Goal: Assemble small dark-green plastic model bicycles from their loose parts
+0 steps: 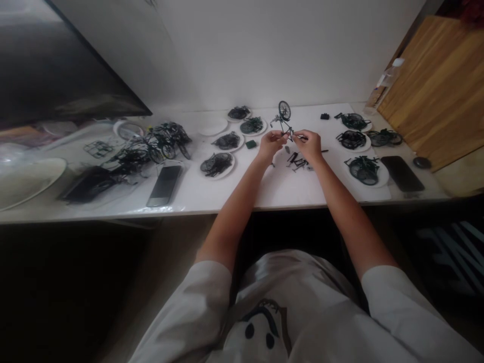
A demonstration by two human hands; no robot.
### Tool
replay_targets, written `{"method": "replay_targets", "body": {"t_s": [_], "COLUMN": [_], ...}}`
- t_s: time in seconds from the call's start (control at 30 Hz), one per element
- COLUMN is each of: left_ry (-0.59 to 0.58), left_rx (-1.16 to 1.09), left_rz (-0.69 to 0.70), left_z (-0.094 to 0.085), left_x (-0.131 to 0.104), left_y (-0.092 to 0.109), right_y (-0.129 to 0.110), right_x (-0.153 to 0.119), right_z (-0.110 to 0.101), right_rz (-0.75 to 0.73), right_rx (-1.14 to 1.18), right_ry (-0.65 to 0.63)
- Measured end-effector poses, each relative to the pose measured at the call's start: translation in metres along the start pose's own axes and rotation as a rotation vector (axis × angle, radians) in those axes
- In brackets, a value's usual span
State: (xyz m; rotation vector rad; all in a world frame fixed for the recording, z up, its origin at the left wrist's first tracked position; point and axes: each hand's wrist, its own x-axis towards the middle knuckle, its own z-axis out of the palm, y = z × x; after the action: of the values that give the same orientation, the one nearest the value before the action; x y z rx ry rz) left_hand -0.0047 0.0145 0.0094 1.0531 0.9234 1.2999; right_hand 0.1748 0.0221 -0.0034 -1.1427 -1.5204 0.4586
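Observation:
Above the white board, a miniature bicycle [286, 125] with a single spoked wheel at its far end is pinched between both hands. My left hand [272, 144] grips it from the left, thumb and fingers closed. My right hand [308, 145] pinches the near end of the frame from the right; any small part between those fingertips is too small to make out. Just below the hands lie loose dark and silvery bicycle parts [299, 162]. A small dark green block [250, 144] sits left of my left hand.
White plates [231, 169] with dark bicycle parts stand left, and more plates [383, 176] right. Assembled miniature bicycles [170, 138] crowd the left side. Phones lie left [165, 185] and right [402, 173]. A plastic bottle [385, 83] stands by a wooden panel [438, 85].

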Motion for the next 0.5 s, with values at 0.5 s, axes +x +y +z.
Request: {"method": "replay_targets", "body": {"t_s": [0.5], "left_ry": [-0.038], "left_rx": [0.133], "left_rz": [0.260], "left_z": [-0.007], "left_x": [0.024], "left_y": [-0.024], "right_y": [0.008], "right_x": [0.002], "right_z": [0.000], "right_rz": [-0.030], "right_rx": [-0.012], "right_ry": [-0.062]}}
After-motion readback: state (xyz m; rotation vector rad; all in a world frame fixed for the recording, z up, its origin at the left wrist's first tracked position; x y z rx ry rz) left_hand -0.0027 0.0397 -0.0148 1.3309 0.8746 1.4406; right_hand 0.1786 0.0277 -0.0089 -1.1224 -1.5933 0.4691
